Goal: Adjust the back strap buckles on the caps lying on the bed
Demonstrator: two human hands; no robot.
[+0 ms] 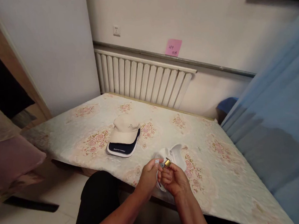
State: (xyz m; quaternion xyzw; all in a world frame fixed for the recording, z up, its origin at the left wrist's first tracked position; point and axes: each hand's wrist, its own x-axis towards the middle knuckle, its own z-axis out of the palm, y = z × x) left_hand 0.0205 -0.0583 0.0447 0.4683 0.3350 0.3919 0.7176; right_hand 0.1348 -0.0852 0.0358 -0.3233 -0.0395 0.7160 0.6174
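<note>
A white cap lies at the front edge of the bed, partly covered by my hands. My left hand is closed, with a light strap of the cap pinched between thumb and fingers. Close beside it, my right hand has its fingers curled, and its fingertips grip a small gold-coloured metal buckle. A short grey end shows between the two hands. How strap and buckle join is too small to tell.
Further left on the flowered bed cover, a beige cap rests on top of a navy-and-white cap. A radiator and wall stand behind. Blue curtain hangs at right; a pink note is on the wall.
</note>
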